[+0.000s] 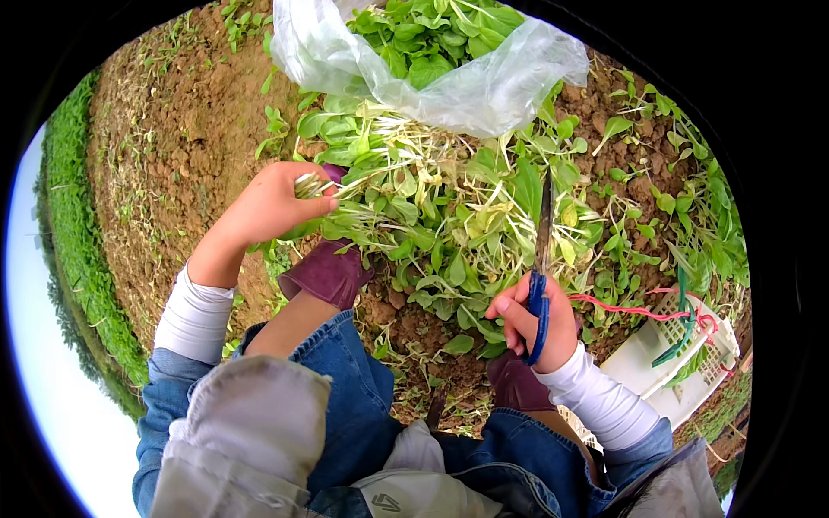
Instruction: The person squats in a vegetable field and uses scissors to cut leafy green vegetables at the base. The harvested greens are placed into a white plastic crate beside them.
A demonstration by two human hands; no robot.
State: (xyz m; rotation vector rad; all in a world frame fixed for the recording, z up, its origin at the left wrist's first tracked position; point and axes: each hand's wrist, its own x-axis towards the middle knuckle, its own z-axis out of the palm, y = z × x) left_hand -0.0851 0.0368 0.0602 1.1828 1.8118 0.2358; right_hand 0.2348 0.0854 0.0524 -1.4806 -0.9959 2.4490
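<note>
My left hand (285, 201) is closed around a small bunch of leafy green seedlings (312, 186), their pale cut stem ends showing at the fingers. In my right hand (541, 320) is a pair of scissors (545, 243) with blue handles; the dark blades point away from me, over the greens. Between and beyond my hands lies a heap of cut leafy greens (447, 213), with yellowed leaves and pale stems mixed in. Past the heap stands a translucent plastic bag (440, 107), its mouth open, holding green leaves (440, 45).
A white plastic basket (673, 369) with red and green cords lies at the right. My maroon boots (327, 275) stand on either side near the heap. Brown soil (194, 129) with scattered plants spreads around, and a green strip of crops runs along the far left.
</note>
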